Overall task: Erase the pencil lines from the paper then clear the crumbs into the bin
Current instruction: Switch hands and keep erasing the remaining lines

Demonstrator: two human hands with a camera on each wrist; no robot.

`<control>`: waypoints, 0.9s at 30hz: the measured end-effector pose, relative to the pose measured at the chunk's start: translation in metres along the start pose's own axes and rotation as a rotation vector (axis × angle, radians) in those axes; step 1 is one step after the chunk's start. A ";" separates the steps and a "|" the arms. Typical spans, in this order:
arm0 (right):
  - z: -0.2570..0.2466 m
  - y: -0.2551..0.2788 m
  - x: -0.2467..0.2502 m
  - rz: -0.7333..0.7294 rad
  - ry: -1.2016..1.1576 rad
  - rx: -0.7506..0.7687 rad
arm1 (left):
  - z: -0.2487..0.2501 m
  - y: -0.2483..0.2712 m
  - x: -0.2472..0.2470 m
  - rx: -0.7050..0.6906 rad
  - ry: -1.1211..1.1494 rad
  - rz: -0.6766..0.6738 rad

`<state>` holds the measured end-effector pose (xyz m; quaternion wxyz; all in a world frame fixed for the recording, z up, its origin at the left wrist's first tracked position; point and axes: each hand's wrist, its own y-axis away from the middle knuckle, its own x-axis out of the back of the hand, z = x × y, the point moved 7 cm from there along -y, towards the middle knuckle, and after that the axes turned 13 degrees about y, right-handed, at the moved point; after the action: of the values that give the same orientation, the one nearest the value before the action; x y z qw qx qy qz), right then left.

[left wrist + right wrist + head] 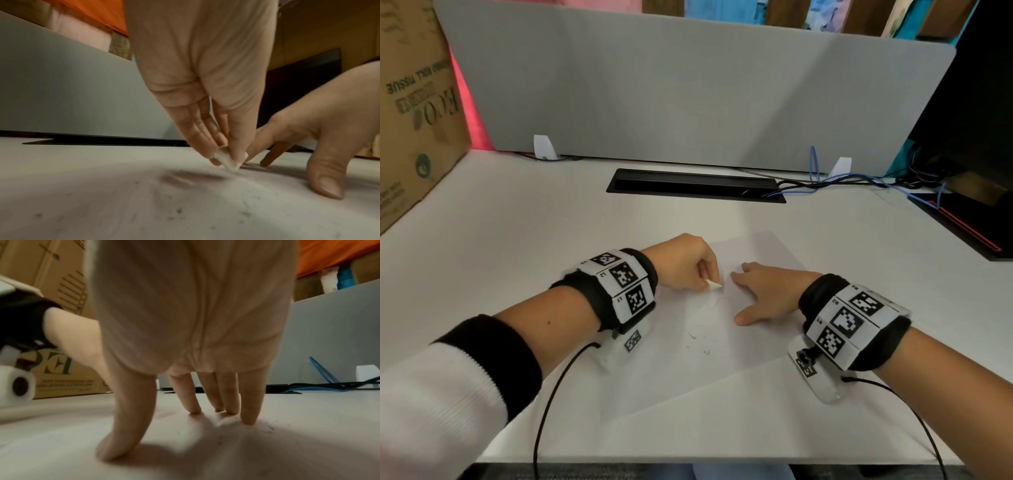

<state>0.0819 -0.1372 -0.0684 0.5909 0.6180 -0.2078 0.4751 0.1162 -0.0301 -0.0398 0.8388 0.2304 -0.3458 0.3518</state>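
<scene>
Left hand [197, 78] pinches small white eraser [226, 160], tip touching paper [123, 203]; dark crumbs [179, 210] scattered across the sheet; right hand [329, 126] fingertips and thumb pressed on paper just beside

Both forearms reach forward from the near edge, each wrist wrapped in a black band carrying white blocks with black square markers. The left forearm shows a white sleeve with a black cuff pushed up toward the elbow. The left hand [683, 263] points its fingers downward, thumb and fingertips [213, 160] pinching a small white eraser wedge [227, 160] whose lower corner meets the surface. The right hand [767, 291] lies just beside it, palm down, its straight fingers [248, 402] spread and pressing at the tips, its thumb [125, 431] splayed out toward the body. The two hands sit close, not touching.
</scene>
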 end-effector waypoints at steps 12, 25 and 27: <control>-0.005 -0.001 0.006 0.065 -0.060 0.045 | -0.009 0.000 -0.010 0.077 -0.011 -0.050; -0.006 -0.002 0.007 0.040 -0.041 0.060 | 0.008 0.002 -0.025 -0.050 -0.073 -0.143; -0.007 -0.001 0.009 0.043 -0.031 0.063 | 0.007 -0.006 -0.018 -0.043 -0.074 -0.077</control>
<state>0.0845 -0.1277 -0.0630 0.5577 0.6388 -0.2152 0.4844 0.1083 -0.0465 -0.0493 0.8431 0.2383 -0.3750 0.3031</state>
